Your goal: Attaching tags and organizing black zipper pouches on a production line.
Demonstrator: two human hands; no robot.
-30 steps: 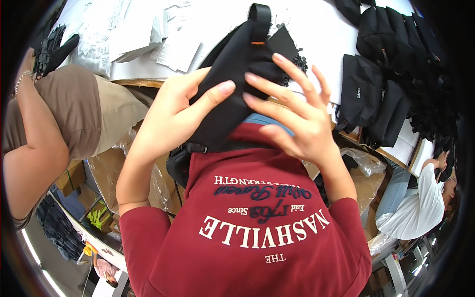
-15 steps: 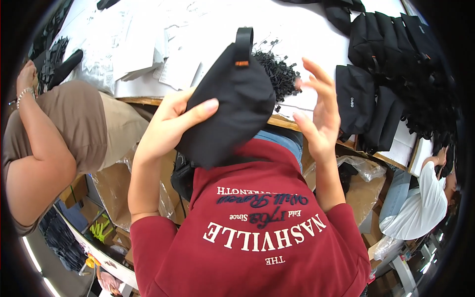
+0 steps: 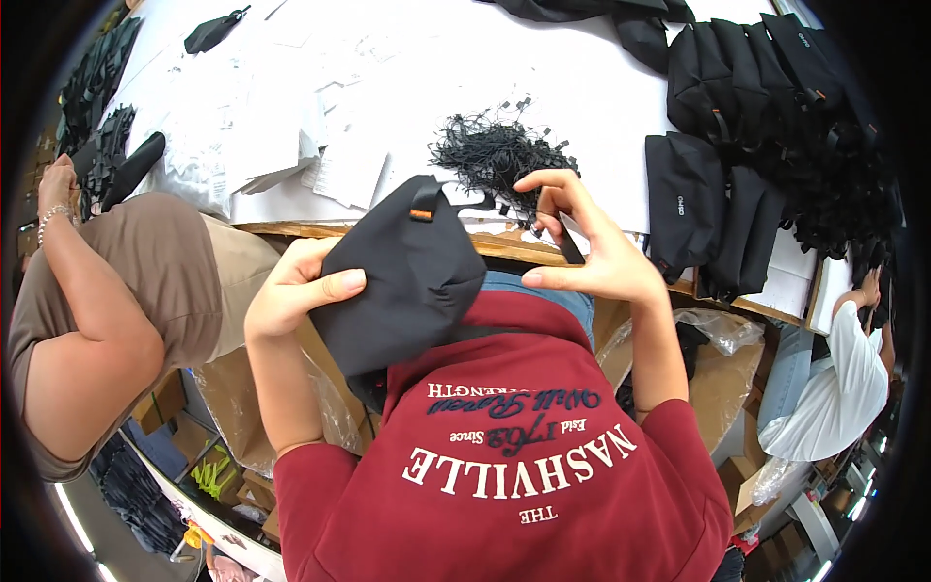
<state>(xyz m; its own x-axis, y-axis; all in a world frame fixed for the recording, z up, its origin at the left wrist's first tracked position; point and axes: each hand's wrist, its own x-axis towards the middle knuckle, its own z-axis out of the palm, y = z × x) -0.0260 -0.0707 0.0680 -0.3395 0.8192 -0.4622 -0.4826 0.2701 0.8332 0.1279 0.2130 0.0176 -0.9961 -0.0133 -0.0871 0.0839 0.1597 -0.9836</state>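
A black fabric pouch (image 3: 398, 281) with a short loop and a small orange tab at its upper edge is gripped along its left side by my left hand (image 3: 296, 291), thumb on top. To its right is my right hand (image 3: 601, 247), with fingers curled and the thumb stretched apart below them. A small dark flat piece (image 3: 572, 248) shows between those fingers and the palm; its kind is unclear. Just beyond my right hand lies a tangled pile of black cords with small tags (image 3: 499, 150), on the white tabletop (image 3: 417, 87).
Black pouches (image 3: 684, 199) are stacked at the right, beside a dark heap of cords (image 3: 839, 209). Papers and clear plastic (image 3: 204, 136) cover the table's left. A co-worker in brown (image 3: 126, 281) is close on my left, another person in white (image 3: 824, 388) at far right. Cardboard boxes (image 3: 238, 407) stand below.
The pouch has come down and left in my left hand, turning so more of its face shows. My right hand has moved left, its spread fingers now curled beside the cord pile.
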